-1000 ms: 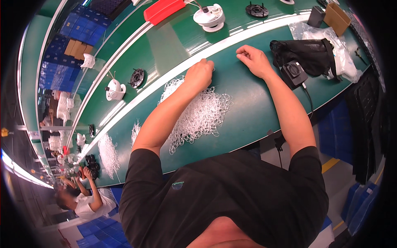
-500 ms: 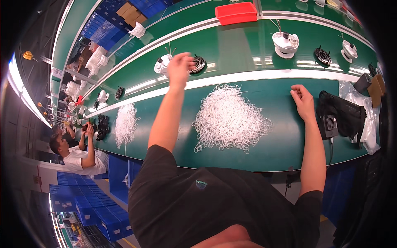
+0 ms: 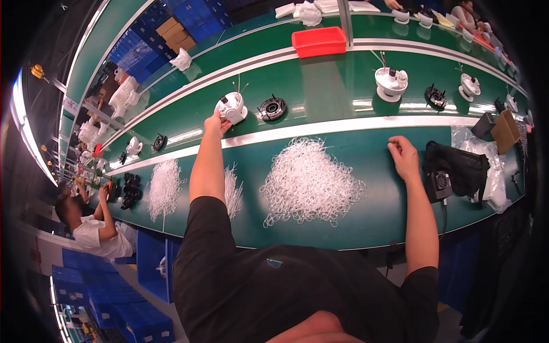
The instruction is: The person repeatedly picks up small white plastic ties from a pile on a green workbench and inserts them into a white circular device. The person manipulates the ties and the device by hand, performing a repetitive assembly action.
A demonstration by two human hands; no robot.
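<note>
Over the green belt, my left hand is closed around the lower side of a white rounded housing, which has a black part on top and thin wires sticking up. Right beside it on the belt lies a round black part with upright pins. My right hand hovers at the right of the bench, its fingers bent and pressed together; whatever they hold, if anything, cannot be made out. Between my arms a large heap of white looped ties covers the green bench.
Farther along the belt stand another white housing, a black part and a smaller white housing. A red tray sits behind. Black bag and clear plastic lie right. A co-worker sits at left.
My left hand has come down from above the belt and taken hold of the white housing. My right hand keeps about the same pose. The view has shifted, showing more of the far side.
</note>
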